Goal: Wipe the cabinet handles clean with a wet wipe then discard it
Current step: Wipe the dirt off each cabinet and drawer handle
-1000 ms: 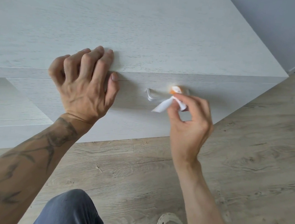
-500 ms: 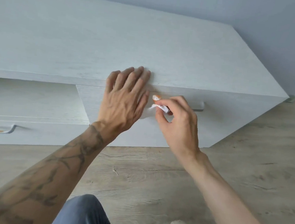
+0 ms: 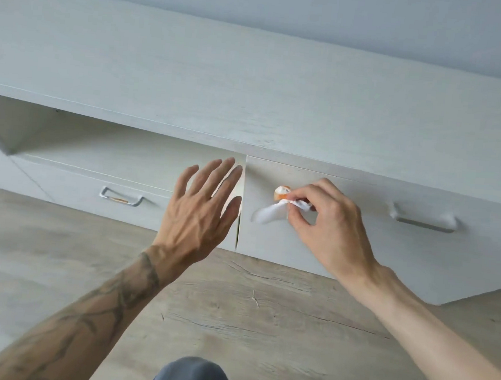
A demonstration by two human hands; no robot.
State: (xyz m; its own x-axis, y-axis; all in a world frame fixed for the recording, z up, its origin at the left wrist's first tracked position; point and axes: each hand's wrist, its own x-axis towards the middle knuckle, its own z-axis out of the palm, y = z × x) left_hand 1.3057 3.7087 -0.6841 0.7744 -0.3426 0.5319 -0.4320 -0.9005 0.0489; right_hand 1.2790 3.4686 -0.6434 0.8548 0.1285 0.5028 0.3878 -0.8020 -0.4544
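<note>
Wet wipe (image 3: pixel 271 212): pinched in right hand (image 3: pixel 327 227), orange-stained.
Left hand (image 3: pixel 201 213): open, empty.
Next: fold clean side onto smeared left handle (image 3: pixel 121 197).

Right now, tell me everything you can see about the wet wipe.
The wet wipe is a small white sheet, soft and crumpled, that looks like thin damp cloth. One end is bunched and stained orange; a loose flap hangs down to the left. The right hand pinches it between thumb and fingertips in front of the right cabinet door, left of that door's handle. Whether it touches the door cannot be told.
</note>
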